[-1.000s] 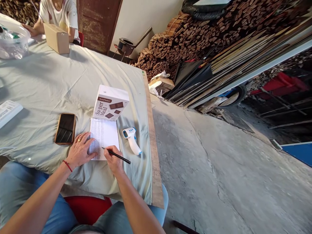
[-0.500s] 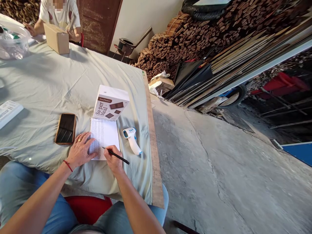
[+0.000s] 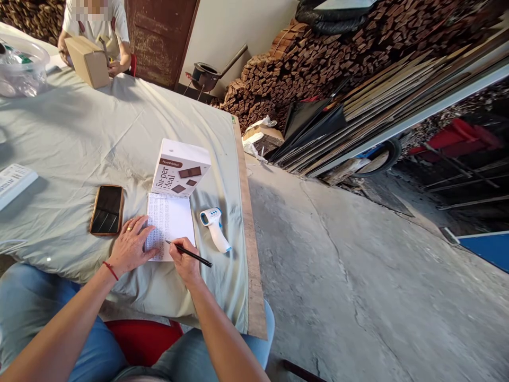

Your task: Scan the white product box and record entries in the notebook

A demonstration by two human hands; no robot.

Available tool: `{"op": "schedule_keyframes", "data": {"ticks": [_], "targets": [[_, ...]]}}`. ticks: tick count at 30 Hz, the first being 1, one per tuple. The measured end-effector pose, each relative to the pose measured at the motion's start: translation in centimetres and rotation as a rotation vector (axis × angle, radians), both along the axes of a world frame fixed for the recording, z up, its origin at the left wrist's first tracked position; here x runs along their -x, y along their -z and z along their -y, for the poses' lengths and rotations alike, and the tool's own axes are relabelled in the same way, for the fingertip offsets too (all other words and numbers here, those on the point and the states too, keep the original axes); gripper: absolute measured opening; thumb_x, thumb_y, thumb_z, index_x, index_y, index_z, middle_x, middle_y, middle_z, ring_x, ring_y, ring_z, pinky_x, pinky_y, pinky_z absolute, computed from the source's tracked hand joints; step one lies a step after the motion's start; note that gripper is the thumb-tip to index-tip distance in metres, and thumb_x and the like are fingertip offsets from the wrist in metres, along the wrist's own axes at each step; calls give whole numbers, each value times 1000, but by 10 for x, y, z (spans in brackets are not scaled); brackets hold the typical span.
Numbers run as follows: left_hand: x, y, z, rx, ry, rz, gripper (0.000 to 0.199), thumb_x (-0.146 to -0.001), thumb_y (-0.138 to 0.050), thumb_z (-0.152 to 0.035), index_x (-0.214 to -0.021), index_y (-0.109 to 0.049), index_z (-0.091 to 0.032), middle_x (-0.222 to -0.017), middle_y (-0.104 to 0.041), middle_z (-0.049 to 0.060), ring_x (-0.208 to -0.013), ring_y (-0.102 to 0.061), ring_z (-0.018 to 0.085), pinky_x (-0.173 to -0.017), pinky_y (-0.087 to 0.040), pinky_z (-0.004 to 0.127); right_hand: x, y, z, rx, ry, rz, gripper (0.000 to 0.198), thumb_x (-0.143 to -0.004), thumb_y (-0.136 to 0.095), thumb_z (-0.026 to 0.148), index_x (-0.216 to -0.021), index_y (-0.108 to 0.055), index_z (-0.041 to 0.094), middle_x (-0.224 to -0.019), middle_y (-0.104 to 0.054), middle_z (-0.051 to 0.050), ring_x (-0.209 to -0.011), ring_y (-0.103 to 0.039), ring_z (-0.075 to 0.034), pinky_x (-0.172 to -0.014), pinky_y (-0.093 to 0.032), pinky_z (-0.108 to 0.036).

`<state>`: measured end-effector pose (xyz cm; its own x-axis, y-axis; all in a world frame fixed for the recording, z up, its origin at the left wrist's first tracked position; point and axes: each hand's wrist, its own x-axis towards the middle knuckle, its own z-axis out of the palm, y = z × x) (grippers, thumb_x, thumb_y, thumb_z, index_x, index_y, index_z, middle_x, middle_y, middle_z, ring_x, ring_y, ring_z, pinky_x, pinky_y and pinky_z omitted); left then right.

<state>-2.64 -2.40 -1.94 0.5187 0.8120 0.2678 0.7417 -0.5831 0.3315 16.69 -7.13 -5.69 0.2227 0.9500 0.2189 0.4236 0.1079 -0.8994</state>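
Note:
A small white notepad [image 3: 181, 215] lies on the cloth-covered table, columns of handwriting down its left part. My left hand [image 3: 133, 244] rests open with fingers spread over the pad's left edge. In my right hand [image 3: 185, 260] is a black pen [image 3: 194, 255], gripped with its tip on the page beside the written columns. Behind the pad stands a white and brown "Super Meal" box [image 3: 181, 167]. To the right of the pad lies a white and blue infrared thermometer [image 3: 216, 229]. A smartphone [image 3: 107, 209] with a dark screen lies left of my left hand.
Across the table [image 3: 99, 122] a person [image 3: 95, 32] handles a cardboard box [image 3: 88, 61]. A clear plastic tub [image 3: 24, 66] stands at the far left, a white box [image 3: 16, 184] nearer. The table's wooden edge [image 3: 250, 233] runs along the right, with concrete floor [image 3: 318, 265] beyond.
Across the table, the person has tilted the cardboard box and shifted both hands around it. My hands stay nearly still, the pen on the page.

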Motion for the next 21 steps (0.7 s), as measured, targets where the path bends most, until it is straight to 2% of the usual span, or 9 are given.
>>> {"op": "schedule_keyframes", "data": {"ticks": [8,21], "targets": [[0,0,0,-25,6,-19,48,-85,-70,-41,-126,-63,-17,-145,-53,19,-138,-49,36,-116,-40,55,1,0,-1,-40,23,14,19,-87,-55,39,-77,-57,23,-63,-60,3,-55,-54,-13,-55,-44,-25],[0,-1,0,-17,4,-35,49,-85,-69,-42,-127,-62,-17,-146,-53,18,-138,-48,35,-116,-40,55,0,1,0,-58,26,-4,18,-86,-55,37,-76,-56,23,-62,-59,3,-55,-52,-13,-55,-44,-25]]}}
